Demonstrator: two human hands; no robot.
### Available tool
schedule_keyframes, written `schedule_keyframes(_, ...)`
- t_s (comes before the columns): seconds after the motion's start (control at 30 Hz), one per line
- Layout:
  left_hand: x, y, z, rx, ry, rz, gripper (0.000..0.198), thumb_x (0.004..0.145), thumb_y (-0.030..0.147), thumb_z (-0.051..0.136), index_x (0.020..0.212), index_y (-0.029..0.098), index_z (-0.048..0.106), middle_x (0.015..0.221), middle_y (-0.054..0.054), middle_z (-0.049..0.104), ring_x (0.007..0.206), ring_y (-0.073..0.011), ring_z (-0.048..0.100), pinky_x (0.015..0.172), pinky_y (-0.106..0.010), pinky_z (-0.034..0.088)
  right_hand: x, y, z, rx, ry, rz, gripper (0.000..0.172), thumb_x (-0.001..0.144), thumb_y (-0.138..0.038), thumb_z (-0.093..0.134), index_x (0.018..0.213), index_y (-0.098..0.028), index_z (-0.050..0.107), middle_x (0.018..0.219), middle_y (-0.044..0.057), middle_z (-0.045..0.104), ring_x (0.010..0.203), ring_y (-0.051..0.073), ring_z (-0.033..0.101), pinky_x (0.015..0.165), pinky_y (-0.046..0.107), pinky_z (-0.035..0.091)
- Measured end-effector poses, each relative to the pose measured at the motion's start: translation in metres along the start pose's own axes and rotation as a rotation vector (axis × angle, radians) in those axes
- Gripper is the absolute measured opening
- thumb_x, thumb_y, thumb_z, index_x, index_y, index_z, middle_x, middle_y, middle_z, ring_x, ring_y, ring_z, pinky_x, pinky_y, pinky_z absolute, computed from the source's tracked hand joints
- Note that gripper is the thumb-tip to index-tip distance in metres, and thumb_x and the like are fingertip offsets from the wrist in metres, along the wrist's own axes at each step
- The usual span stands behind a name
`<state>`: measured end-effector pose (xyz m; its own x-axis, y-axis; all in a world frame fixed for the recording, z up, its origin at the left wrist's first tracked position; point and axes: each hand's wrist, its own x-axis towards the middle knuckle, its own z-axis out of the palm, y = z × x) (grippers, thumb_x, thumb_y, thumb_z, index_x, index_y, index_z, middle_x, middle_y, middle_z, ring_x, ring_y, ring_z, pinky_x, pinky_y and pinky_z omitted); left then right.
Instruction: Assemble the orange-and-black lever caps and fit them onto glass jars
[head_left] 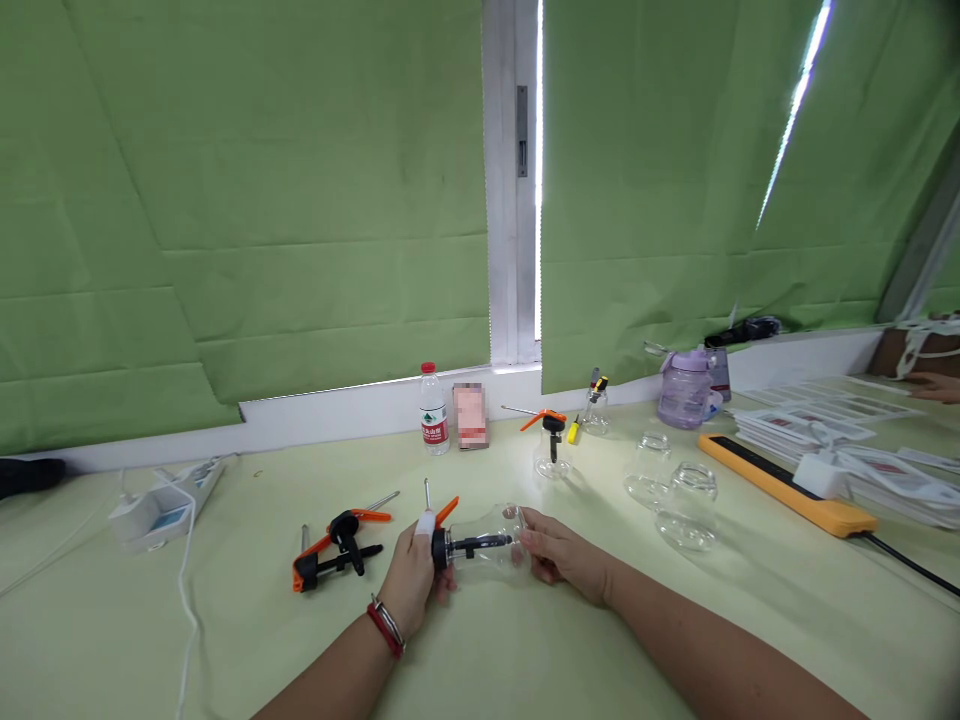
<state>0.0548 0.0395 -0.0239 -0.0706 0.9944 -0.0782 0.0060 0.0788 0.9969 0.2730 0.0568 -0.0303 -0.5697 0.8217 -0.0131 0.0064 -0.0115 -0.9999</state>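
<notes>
A clear glass bottle (487,522) lies on its side between my hands, just above or on the table. My left hand (411,575) is closed around the black pump top (439,549) at its neck; an orange lever (447,510) and a thin metal rod stick up beside the thumb. The pump top's black stem (484,543) reaches inside the glass. My right hand (559,555) grips the bottle's other end with bent fingers. Left of my left hand lie two more black pump tops (345,535) with orange levers and metal rods.
Two clear glass bottles (688,515) stand on the right, near an orange power strip (787,485) and papers. Behind are a capped bottle (553,450), a water bottle (434,415), a pink box (471,416) and a purple jug (684,390). A white cable (186,590) runs along the left.
</notes>
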Motion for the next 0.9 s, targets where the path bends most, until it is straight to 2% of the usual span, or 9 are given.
schedule_keyframes(0.23,-0.0012,-0.0017,0.0000,-0.002,0.056,0.057,0.039,0.082,0.056,0.032,0.066,0.022,0.043,0.040,0.005,0.046,0.035,-0.0143,0.048,0.031,-0.022,0.028,-0.0014,-0.0007,0.0011,0.018,0.028,0.034,0.054,0.078,-0.056,0.053,0.119,-0.021,0.045,0.075,0.000,0.057,0.044,0.005,0.031,0.045,0.022,0.017)
schedule_keyframes(0.53,-0.0007,-0.0056,-0.0026,0.003,0.021,0.105,0.041,0.080,0.059,0.033,0.071,0.021,0.045,0.042,0.003,0.047,0.037,-0.0152,0.048,0.030,-0.022,0.026,-0.0013,-0.0003,0.0003,0.042,0.002,0.023,0.044,0.082,-0.051,0.050,0.114,-0.022,0.046,0.078,0.000,0.058,0.045,0.005,0.032,0.045,0.022,0.017)
schedule_keyframes(0.9,0.0012,-0.0083,-0.0016,0.035,0.014,0.132,0.043,0.081,0.061,0.032,0.071,0.021,0.044,0.042,0.005,0.046,0.037,-0.0152,0.049,0.030,-0.022,0.026,-0.0016,0.0004,0.0005,0.024,0.052,0.048,0.048,0.077,-0.056,0.053,0.110,-0.023,0.048,0.072,-0.001,0.057,0.044,0.005,0.031,0.044,0.021,0.017)
